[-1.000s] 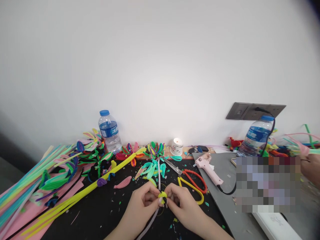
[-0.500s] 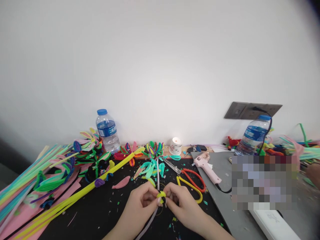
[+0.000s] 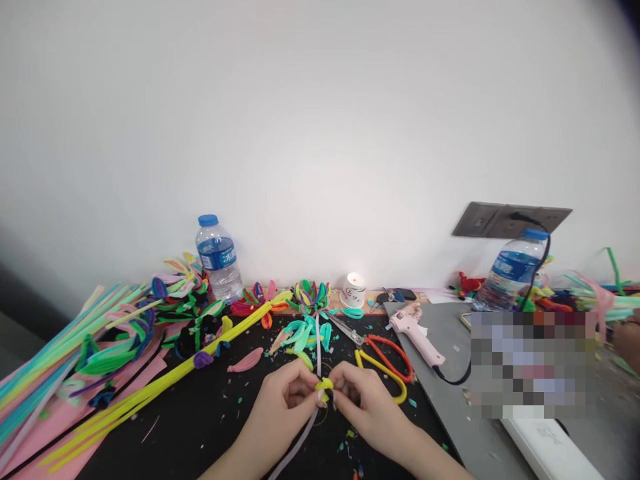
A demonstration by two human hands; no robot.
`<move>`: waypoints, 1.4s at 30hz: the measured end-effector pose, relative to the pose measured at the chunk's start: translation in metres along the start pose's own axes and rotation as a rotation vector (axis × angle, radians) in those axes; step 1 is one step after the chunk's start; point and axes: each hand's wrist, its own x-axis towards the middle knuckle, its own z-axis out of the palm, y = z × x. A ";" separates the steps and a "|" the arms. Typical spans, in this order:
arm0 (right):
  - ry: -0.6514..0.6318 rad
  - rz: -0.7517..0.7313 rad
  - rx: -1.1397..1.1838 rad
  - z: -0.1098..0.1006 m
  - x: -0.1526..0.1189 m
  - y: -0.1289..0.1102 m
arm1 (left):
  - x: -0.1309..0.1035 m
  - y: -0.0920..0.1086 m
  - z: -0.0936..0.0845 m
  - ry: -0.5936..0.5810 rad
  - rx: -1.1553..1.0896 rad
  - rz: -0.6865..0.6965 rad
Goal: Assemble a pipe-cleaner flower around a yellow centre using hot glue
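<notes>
Okay: both hands on one small yellow piece

Left hand (image 3: 285,400) and right hand (image 3: 364,403) meet over the near middle of the black worktop (image 3: 185,433). Grip: fingertips of both pinched on the yellow piece (image 3: 325,387), black bit on its right side. Pale strip (image 3: 295,448) runs near to far past the hands; can't tell if it's held. Scissors (image 3: 357,339) lie open just far-right of the hands, glue gun (image 3: 417,340) farther right. Pink petal (image 3: 246,360) sits far-left, long yellow stems (image 3: 165,381) left of that. Paper cup (image 3: 353,293) stands at the far edge.
</notes>
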 end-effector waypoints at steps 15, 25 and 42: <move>-0.004 0.027 -0.004 -0.001 0.001 0.000 | -0.001 0.004 0.000 0.015 -0.003 -0.006; -0.006 0.030 0.021 -0.002 0.001 0.000 | 0.000 0.001 -0.001 0.012 -0.028 0.007; 0.064 -0.003 -0.145 -0.006 -0.001 0.005 | 0.002 -0.004 -0.004 0.059 -0.023 0.017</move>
